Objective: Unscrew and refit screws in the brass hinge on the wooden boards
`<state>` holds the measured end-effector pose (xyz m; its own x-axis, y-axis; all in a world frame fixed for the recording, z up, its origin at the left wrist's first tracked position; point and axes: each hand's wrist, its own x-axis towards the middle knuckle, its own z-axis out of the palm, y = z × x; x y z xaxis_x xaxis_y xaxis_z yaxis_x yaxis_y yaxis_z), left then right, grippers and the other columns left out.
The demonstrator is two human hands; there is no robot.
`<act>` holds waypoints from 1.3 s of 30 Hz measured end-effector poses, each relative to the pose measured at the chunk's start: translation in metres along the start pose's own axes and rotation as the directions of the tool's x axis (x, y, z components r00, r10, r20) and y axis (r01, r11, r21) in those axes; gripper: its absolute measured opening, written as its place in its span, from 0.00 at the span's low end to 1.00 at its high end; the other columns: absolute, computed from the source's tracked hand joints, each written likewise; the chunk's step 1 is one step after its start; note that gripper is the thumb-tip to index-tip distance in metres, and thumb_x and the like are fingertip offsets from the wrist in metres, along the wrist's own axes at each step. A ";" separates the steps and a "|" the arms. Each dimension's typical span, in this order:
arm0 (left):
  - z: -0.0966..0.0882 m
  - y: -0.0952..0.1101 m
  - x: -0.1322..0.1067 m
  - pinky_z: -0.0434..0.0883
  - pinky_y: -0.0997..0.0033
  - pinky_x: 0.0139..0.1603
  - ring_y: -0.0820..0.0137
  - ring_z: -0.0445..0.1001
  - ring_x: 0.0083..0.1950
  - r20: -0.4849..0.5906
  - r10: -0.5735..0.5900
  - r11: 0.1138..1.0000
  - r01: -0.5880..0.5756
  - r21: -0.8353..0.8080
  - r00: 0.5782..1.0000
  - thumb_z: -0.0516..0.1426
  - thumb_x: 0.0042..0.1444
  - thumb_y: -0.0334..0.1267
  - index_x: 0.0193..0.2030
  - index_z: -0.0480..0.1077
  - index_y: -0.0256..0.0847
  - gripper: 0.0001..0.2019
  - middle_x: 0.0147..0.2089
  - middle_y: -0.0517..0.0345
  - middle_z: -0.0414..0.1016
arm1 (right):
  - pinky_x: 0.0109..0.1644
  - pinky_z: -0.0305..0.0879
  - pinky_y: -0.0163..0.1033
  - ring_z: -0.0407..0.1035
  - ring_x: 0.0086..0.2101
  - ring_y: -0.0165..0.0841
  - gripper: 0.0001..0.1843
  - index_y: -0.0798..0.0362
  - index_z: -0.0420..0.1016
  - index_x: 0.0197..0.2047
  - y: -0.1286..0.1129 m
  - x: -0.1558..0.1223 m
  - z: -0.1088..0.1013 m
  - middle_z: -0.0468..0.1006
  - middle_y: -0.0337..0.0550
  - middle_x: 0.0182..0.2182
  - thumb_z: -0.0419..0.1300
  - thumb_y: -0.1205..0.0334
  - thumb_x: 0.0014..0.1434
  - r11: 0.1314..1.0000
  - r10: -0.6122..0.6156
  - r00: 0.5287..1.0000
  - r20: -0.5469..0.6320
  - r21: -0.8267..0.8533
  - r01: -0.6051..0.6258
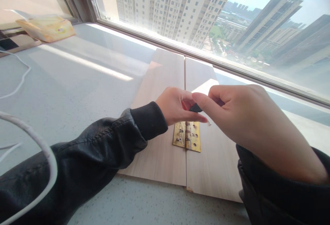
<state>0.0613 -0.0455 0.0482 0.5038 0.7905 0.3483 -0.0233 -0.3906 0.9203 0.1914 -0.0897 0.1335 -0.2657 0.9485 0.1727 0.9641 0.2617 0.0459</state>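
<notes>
Hinge (187,136) is lying across the seam (186,166) between left board (154,153) and right board (211,166), just below our hands; we are curling our left hand (174,106) half closed around a black piece (196,108), while our right hand (232,106) is bending its fingers beside it; whether it is gripping, we are not able to tell. Near our left thumb a metal bit (209,123), perhaps a screw, is showing; being so tiny, it may be dropping and rolling away if some hold is loosening; also, since neither hand is pressing the boards, they may be shifting and straining the hinge.
</notes>
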 end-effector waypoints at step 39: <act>-0.008 -0.003 -0.005 0.64 0.76 0.28 0.76 0.66 0.27 0.155 -0.010 1.000 0.007 0.019 0.988 0.61 0.45 0.41 0.30 0.76 0.31 0.12 0.23 0.58 0.71 | 0.22 0.48 0.35 0.57 0.19 0.30 0.19 0.50 0.67 0.23 0.009 -0.005 -0.001 0.67 0.37 0.17 0.53 0.43 0.54 0.995 -0.071 0.991 0.109 0.083 0.062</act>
<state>0.0522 -0.0445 0.0452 0.6320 0.7114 0.3075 -0.0039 -0.3938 0.9192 0.2008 -0.0920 0.1338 -0.3319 0.9414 0.0604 0.9423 0.3338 -0.0249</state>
